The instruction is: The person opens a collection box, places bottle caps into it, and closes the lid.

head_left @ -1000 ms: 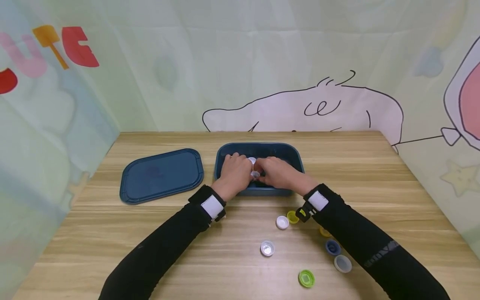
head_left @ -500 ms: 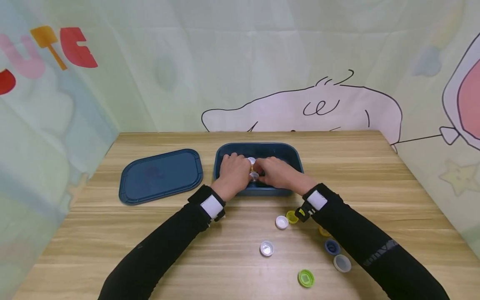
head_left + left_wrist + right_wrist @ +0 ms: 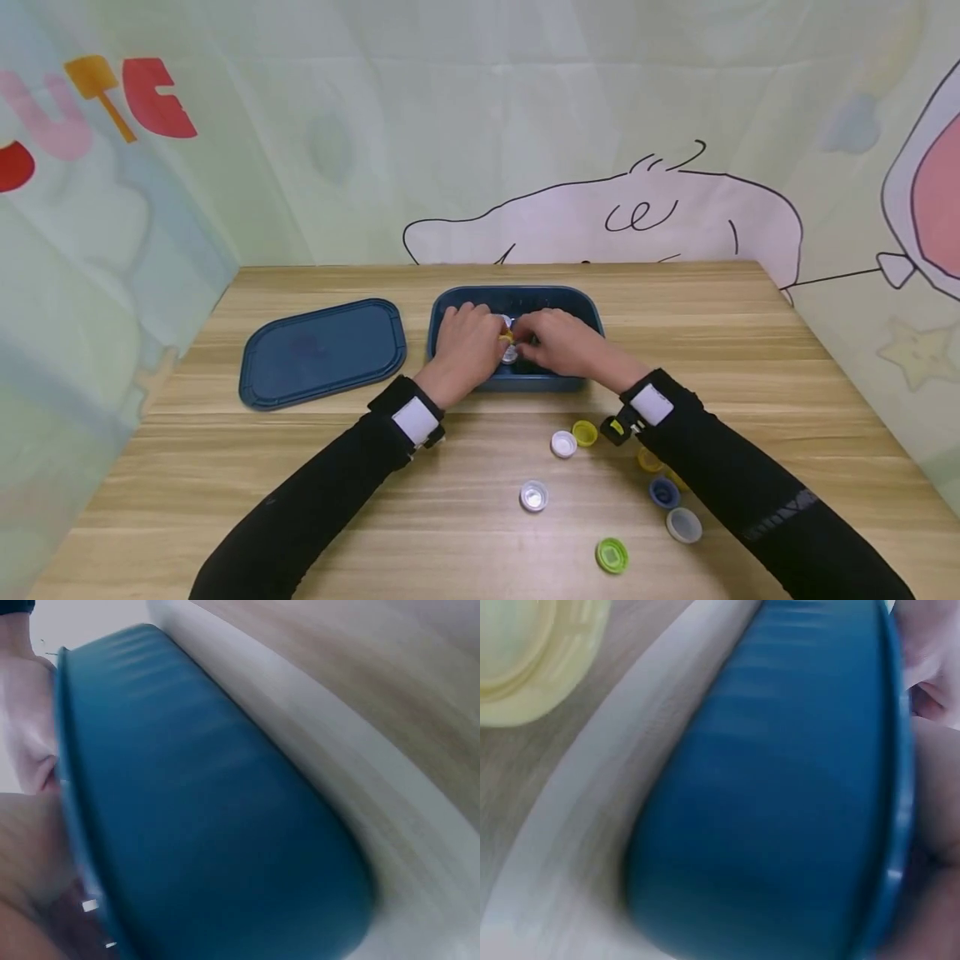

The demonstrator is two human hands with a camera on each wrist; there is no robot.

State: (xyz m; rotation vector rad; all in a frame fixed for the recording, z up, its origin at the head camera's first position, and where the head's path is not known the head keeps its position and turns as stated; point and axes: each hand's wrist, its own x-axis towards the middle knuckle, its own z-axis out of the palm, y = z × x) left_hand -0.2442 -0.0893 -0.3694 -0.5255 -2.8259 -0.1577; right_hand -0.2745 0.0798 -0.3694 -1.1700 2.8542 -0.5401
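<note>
Apparently, left hand [image 3: 467, 340] and right hand [image 3: 564, 340] handle caps [image 3: 510, 355] in the twelve-o'clock tub [image 3: 534, 384], fingers' grip unclear, likely needing precise pinching next.

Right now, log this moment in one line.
left hand, right hand: in dark-blue rectangular tub; whitish round cap: between hands; dark-blue flat lid: left of tub; green round cap: on woodgrain table
</note>
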